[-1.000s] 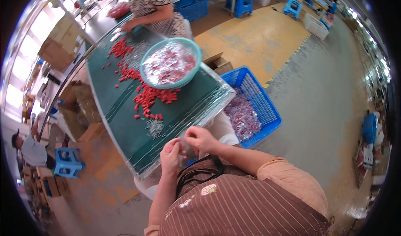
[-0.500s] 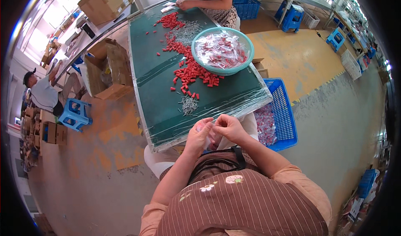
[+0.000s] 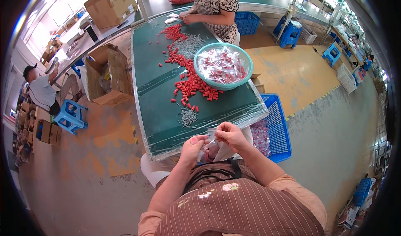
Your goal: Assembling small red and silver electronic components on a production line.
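Over my lap, just off the table's near edge, a small clear plastic bag (image 3: 211,134) stretches between my hands. My left hand (image 3: 192,149) pinches one side of it, and my right hand (image 3: 231,136) grips the other side near the top. What the bag holds is hard to make out. Beyond my hands on the green table (image 3: 161,129) lies a small heap of grey screws (image 3: 189,117). Red plastic plugs (image 3: 192,87) spread in a long pile behind it. A larger heap of grey screws (image 3: 190,46) lies farther back.
A turquoise basin (image 3: 223,85) full of filled clear bags stands on the table's right side. Below the right edge sits a blue crate (image 3: 279,127) with more bags. A co-worker (image 3: 215,6) works at the far end. An open carton (image 3: 109,75) and blue stool (image 3: 71,115) are left.
My hands have drawn slightly apart, and the clear bag now shows stretched between them. The whole view has shifted, so the table's far end shows more.
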Demonstrator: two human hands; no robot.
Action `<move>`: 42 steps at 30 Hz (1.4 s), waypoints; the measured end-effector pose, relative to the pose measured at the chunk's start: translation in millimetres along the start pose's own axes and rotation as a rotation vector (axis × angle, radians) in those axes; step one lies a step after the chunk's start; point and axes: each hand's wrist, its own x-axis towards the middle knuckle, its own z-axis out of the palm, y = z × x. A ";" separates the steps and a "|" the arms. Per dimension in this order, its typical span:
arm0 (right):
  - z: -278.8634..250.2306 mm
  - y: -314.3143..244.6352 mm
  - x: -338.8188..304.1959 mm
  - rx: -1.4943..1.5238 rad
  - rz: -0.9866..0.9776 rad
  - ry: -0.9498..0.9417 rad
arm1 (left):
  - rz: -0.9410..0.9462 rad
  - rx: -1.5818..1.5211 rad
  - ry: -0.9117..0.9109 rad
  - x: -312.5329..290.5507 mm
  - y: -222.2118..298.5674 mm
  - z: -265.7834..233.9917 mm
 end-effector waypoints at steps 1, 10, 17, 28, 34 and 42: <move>-0.2 -1.2 1.3 -0.095 -0.033 -0.027 | -0.005 -0.052 0.018 -2.1 -0.8 -1.5; 9.5 -28.9 12.0 -0.366 -0.084 -0.106 | 0.056 -0.086 0.008 5.8 23.1 -7.2; 13.4 -31.5 12.8 -0.568 -0.190 -0.125 | 0.264 0.472 0.001 -4.7 42.5 11.2; 20.8 -42.9 11.0 -0.961 -0.729 0.200 | 0.154 0.366 0.120 5.4 36.1 2.7; 29.3 -32.4 -1.4 -1.000 -0.502 0.015 | 0.538 0.844 0.183 7.2 30.0 16.0; 30.9 6.2 14.8 -1.022 -0.322 -0.149 | 0.653 1.095 0.188 1.6 0.0 -22.3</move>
